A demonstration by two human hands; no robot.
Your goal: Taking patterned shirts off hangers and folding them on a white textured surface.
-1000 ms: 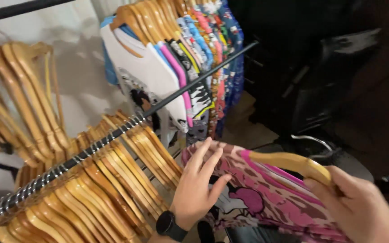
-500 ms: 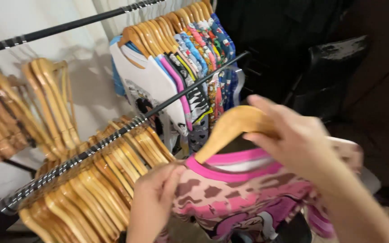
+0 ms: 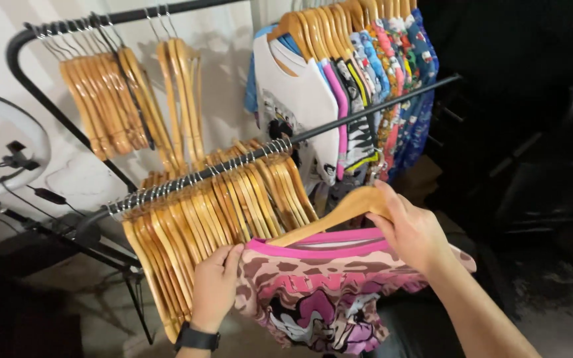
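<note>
A pink and brown patterned shirt (image 3: 329, 292) with a cartoon print hangs on a wooden hanger (image 3: 329, 215) in front of me. My right hand (image 3: 412, 229) grips the hanger at its top, near the hook. My left hand (image 3: 215, 288), with a dark watch at the wrist, pinches the shirt's left shoulder edge. Both hands hold the garment just below the lower black rail (image 3: 366, 109).
Several empty wooden hangers (image 3: 213, 205) crowd the lower rail's left part. More empty hangers (image 3: 127, 99) hang on the upper rail. Colourful shirts (image 3: 359, 79) hang at the upper right. A white ring light (image 3: 8, 139) stands at the left. Dark furniture sits at the right.
The shirt went from lying low and flat to hanging upright on its hanger. My right hand lifted the hanger, and my left hand shifted to the shirt's left shoulder.
</note>
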